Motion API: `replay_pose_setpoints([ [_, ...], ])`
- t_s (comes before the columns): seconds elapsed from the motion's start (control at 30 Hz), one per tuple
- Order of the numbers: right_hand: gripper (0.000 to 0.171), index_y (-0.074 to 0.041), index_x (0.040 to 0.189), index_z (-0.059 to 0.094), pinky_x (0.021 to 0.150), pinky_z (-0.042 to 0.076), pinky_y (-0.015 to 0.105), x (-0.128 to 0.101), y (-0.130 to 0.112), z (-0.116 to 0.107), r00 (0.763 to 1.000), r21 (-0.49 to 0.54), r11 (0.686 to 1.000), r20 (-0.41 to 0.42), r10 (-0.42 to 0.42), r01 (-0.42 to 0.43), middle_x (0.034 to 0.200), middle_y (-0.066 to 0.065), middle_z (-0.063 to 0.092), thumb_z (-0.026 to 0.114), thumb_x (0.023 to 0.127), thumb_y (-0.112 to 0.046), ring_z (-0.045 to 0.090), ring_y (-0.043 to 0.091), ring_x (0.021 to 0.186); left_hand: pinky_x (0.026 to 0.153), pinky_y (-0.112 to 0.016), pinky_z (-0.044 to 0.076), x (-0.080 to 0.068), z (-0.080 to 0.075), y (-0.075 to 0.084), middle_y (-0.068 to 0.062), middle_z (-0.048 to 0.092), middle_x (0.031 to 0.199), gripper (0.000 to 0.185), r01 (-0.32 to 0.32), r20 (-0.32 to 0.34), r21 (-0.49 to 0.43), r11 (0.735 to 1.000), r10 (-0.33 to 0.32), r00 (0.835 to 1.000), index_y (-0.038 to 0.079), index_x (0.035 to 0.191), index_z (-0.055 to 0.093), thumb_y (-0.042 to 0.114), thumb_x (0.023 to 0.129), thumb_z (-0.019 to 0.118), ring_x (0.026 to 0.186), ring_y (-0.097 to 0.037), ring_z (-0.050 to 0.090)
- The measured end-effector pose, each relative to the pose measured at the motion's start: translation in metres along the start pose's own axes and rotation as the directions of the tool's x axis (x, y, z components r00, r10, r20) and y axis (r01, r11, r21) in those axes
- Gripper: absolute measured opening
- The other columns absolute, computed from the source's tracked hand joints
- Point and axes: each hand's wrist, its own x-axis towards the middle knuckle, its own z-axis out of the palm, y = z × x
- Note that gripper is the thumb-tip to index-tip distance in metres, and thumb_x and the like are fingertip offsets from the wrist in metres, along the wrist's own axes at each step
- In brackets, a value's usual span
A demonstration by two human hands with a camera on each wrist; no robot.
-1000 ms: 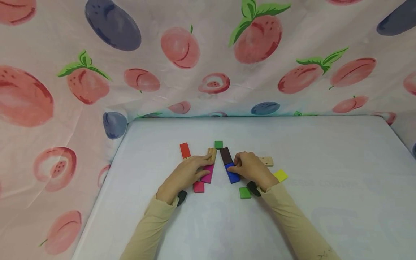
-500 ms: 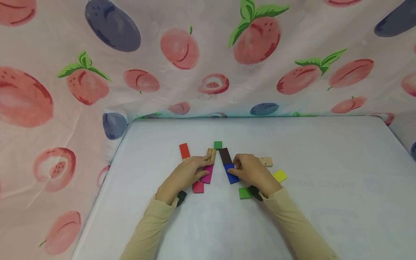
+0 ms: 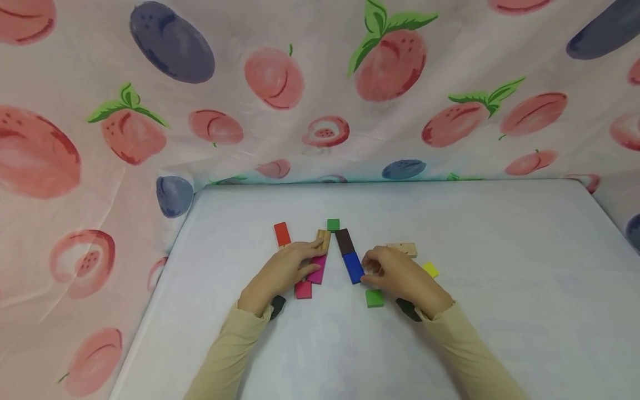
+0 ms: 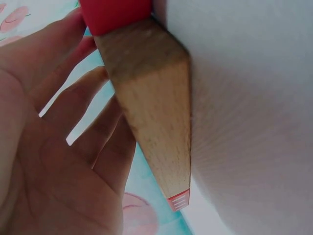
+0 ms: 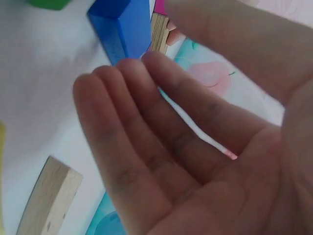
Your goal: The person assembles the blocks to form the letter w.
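Flat coloured blocks lie on a white table [image 3: 500, 278]. My left hand [image 3: 295, 264] rests with straight fingers on a magenta block [image 3: 318, 270] and a wooden block [image 3: 323, 239]; the left wrist view shows this wooden block [image 4: 151, 122] beside the fingers. A brown block [image 3: 344, 240] and a blue block [image 3: 353, 266] lie end to end beside them. My right hand [image 3: 385, 272] hovers just right of the blue block [image 5: 122, 29], fingers relaxed, holding nothing. A green block [image 3: 374, 298] lies below its fingertips.
Around the hands lie a red block [image 3: 282, 234], a small green block [image 3: 333, 224], a pinkish-red block [image 3: 303, 289], a yellow block [image 3: 431, 270] and a second wooden block [image 3: 402, 248]. A fruit-print cloth [image 3: 320, 89] hangs behind and left of the table.
My right hand has drawn back to the right, off the blue block, which now shows in full. The left hand has stayed on its blocks.
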Motion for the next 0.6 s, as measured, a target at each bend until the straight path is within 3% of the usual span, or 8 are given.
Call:
replay_pose_setpoints([
  [0.6,0.023,-0.007,0.094,0.066,0.068,0.048,0.025,-0.020,0.008,0.003,0.998,-0.007,0.998,0.024,-0.057,0.057,0.082,-0.003,0.060,0.076,0.076,-0.017,0.053,0.013,0.076,0.100,-0.037,0.037,0.001,0.001,-0.003,0.003,0.049,0.135,0.043,-0.009,0.000,0.005,1.000,0.009,1.000,0.024,0.127,0.057,0.030,0.085,0.066,0.124,-0.014,0.043],
])
